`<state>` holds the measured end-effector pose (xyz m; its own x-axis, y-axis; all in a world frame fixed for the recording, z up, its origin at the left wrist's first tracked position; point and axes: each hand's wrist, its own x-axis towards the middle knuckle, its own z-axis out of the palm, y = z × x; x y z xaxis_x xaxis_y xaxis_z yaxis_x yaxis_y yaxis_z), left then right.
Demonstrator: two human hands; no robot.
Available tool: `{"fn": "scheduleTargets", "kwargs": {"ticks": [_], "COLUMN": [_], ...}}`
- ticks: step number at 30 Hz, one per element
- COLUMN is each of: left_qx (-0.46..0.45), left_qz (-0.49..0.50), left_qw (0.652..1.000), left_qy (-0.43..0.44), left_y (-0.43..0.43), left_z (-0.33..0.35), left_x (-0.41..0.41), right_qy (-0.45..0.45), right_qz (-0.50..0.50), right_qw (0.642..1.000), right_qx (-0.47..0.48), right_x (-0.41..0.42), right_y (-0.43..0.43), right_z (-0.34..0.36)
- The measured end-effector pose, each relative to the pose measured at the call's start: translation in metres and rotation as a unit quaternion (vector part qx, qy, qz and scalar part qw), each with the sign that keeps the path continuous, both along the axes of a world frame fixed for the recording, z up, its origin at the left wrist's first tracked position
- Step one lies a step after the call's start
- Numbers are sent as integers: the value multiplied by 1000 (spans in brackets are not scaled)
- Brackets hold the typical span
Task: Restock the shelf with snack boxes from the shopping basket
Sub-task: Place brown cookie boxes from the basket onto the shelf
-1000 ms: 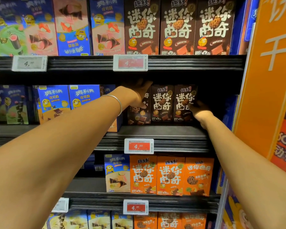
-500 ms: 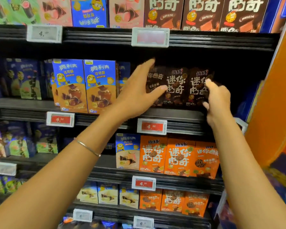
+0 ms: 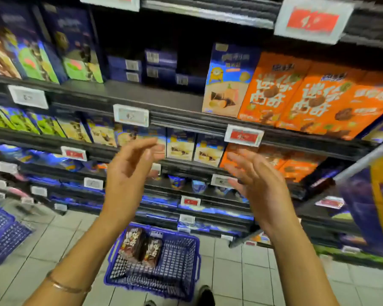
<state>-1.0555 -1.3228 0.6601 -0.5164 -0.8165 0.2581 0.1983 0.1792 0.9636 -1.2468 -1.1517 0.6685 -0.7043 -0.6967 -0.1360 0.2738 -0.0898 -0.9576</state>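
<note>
Left grip [image 3: 128, 175]: fingers straight to loosely bent, palm turned toward the right, nothing in it. Right grip [image 3: 259, 184]: fingers straight and slightly spread, palm turned toward the left, also holding nothing.

Head view (only view). Frame is blurred; print on most packs is unreadable.
- Both grips are raised in the air in front of the shelving, apart from each other, touching no pack.
- Thin bracelet [image 3: 64, 286] on the left wrist.
- Shopping basket [image 3: 177, 281]: blue mesh, on the tiled floor [image 3: 241, 272] at the foot of the shelving, below and between the two forearms.
- Snack boxes [image 3: 139, 246]: two dark brown ones, standing tilted inside the basket along its left wall, toward the far left corner.
- Shelf [image 3: 142, 96]: dark boards in several tiers.
- Orange boxes [image 3: 307, 100] stand in a row at the front edge of the upper right tier. A blue box [image 3: 228, 82] with a yellow cartoon figure is just beside the row's left end.
- Red price tag [image 3: 243, 135] is clipped to that tier's front edge.
- Second basket [image 3: 2, 235], also blue mesh, on the floor at the left.
- Dark shoe tip [image 3: 206, 294] just beside the near edge of the shopping basket.
</note>
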Motion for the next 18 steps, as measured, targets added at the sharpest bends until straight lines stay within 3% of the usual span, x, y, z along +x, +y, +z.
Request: {"fn": "scheduleTargets", "kwargs": {"ticks": [3, 7, 13, 18], "left_qx": [112, 279, 413, 457], "left_qz": [-29, -39, 60, 107], "left_qw": [985, 926, 855, 828], "left_qy": [-125, -253, -307, -308], "left_y": [-7, 0, 8, -5], "left_z": [-77, -168, -281, -368], "left_x": [31, 61, 89, 107], "right_qy": [-74, -163, -238, -216], "right_qz": [15, 13, 77, 131], "right_qw": [991, 958, 888, 861], "right_qx": [112, 237, 385, 442], "right_x": [25, 56, 93, 124], "right_y": [-2, 5, -2, -32], "right_z": [-75, -162, -278, -383]}}
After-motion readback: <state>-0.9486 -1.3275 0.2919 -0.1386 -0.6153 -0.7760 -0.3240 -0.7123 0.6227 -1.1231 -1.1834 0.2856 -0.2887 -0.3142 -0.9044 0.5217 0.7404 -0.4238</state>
